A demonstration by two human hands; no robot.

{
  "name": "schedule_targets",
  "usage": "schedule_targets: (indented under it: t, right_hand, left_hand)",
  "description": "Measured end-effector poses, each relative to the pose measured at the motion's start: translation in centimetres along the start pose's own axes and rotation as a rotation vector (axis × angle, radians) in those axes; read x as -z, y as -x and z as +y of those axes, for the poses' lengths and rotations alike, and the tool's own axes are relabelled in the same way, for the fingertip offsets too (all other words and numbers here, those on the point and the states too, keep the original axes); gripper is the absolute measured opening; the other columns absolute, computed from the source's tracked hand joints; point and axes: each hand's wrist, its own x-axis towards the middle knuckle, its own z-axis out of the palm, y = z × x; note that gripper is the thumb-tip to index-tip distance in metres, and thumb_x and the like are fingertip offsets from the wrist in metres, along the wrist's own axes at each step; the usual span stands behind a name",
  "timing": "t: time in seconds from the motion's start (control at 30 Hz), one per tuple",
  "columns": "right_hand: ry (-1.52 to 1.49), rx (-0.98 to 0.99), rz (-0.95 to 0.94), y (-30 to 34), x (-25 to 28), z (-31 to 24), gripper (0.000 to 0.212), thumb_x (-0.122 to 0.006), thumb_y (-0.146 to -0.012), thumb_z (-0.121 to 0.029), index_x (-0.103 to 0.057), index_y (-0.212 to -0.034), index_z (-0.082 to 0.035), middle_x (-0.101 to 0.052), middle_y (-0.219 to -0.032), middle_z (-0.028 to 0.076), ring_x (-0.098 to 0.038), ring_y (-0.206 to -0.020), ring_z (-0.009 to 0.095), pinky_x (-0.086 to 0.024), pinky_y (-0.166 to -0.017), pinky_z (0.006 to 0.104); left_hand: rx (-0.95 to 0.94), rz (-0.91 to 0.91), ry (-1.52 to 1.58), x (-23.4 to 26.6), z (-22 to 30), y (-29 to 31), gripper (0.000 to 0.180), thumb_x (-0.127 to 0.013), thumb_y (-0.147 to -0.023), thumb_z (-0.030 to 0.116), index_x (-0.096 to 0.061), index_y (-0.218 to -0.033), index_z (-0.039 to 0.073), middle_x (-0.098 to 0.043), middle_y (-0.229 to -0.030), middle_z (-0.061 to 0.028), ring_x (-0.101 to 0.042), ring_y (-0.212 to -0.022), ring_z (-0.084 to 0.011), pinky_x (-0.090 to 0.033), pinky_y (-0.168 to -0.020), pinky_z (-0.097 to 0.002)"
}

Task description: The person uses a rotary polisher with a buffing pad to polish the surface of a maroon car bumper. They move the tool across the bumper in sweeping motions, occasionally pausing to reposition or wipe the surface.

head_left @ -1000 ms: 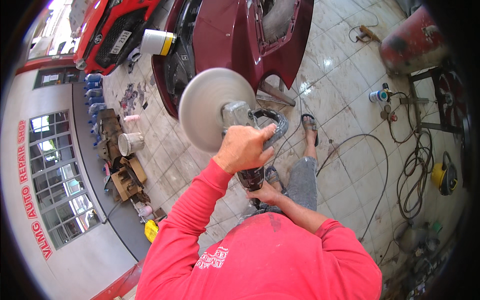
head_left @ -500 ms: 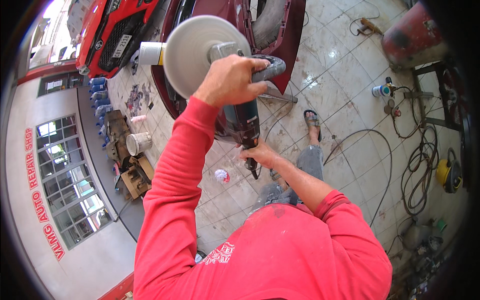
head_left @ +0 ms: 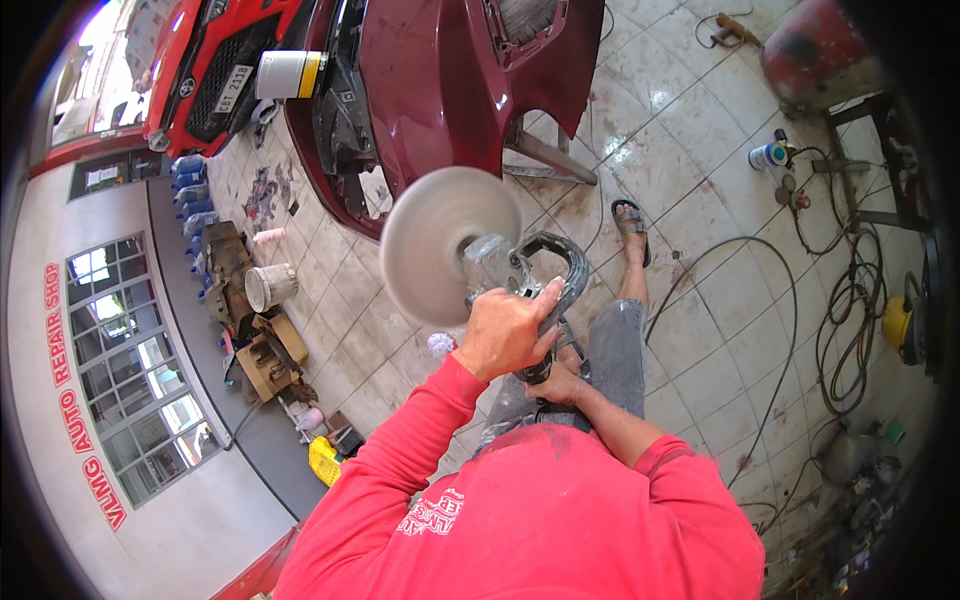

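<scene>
Both my hands hold a power polisher (head_left: pixel 492 262) close in front of my body. Its round white buffing pad (head_left: pixel 428 245) is blurred, as if spinning, and tilts away to the left. My left hand (head_left: pixel 512 332) wraps the front of the tool, by the black loop handle (head_left: pixel 577 272). Lower down, at the rear of the machine, my right hand (head_left: pixel 558 386) is closed around the grip, partly hidden behind the left wrist. Beyond the pad lies a glossy maroon bumper (head_left: pixel 440 90), apart from it.
The bumper rests on a metal stand (head_left: pixel 550 158), with a white-and-yellow can (head_left: pixel 290 75) at its left. A red car (head_left: pixel 225 75) stands at far left. A white bucket (head_left: pixel 270 288) and cardboard box (head_left: pixel 275 360) line the wall. Cables (head_left: pixel 845 330) coil on the tiles at right.
Both hands have drawn the polisher back toward my body, away from the bumper. The pad has moved down and right in view, uncovering the maroon panel.
</scene>
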Motion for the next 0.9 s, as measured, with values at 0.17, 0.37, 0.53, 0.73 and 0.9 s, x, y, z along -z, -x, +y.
schedule_targets:
  t: [0.17,0.37,0.53,0.73,0.9]
  right_hand:
    - [0.070,-0.001,0.008,-0.4,0.4,-3.1,0.034,-0.085,-0.074,-0.012,-0.071,-0.106,-0.008,-0.066,-0.092,-0.001,-0.060,-0.084,0.014,-0.051,-0.075,0.0348]
    - [0.114,-0.048,0.053,-0.8,-1.6,-17.6,0.030,-0.085,-0.089,-0.013,-0.067,-0.113,-0.006,-0.069,-0.088,0.002,-0.064,-0.079,0.013,-0.052,-0.071,0.0334]
    - [-0.032,0.013,0.050,-2.8,-0.9,-26.9,0.035,-0.082,-0.090,-0.010,-0.065,-0.119,-0.001,-0.067,-0.081,0.004,-0.064,-0.072,0.014,-0.051,-0.066,0.0329]
    - [-0.297,0.140,-0.023,-5.7,0.4,-37.1,0.032,-0.080,-0.086,-0.007,-0.065,-0.113,-0.001,-0.063,-0.076,0.004,-0.062,-0.066,0.015,-0.050,-0.062,0.0344]
    - [-0.368,0.109,-0.022,-8.3,1.1,-41.2,0.032,-0.079,-0.085,-0.003,-0.064,-0.113,-0.001,-0.063,-0.081,0.004,-0.062,-0.069,0.015,-0.050,-0.064,0.0329]
  left_hand:
    - [-0.013,0.038,-0.037,2.8,-0.6,-1.5,0.066,-0.080,-0.081,0.032,-0.066,-0.142,0.010,-0.071,-0.073,-0.0134,-0.069,-0.065,-0.0356,-0.055,-0.066,-0.0463]
    - [0.018,0.113,0.025,12.1,-2.4,-9.1,0.050,-0.081,-0.080,0.031,-0.078,-0.128,0.015,-0.071,-0.076,-0.0186,-0.073,-0.070,-0.0381,-0.059,-0.067,-0.0448]
    - [0.022,0.157,0.065,19.5,-2.9,-18.0,0.040,-0.085,-0.082,0.028,-0.081,-0.115,0.005,-0.077,-0.086,-0.0182,-0.078,-0.081,-0.0327,-0.060,-0.078,-0.0392]
    - [-0.010,0.101,0.042,26.0,-6.3,-27.1,0.041,-0.084,-0.082,0.028,-0.081,-0.110,-0.001,-0.079,-0.091,-0.0216,-0.078,-0.080,-0.0307,-0.060,-0.081,-0.0385]
    - [-0.010,0.100,0.012,28.7,-6.7,-31.1,0.045,-0.084,-0.080,0.033,-0.081,-0.110,-0.001,-0.079,-0.096,-0.0237,-0.078,-0.084,-0.0351,-0.060,-0.083,-0.0404]
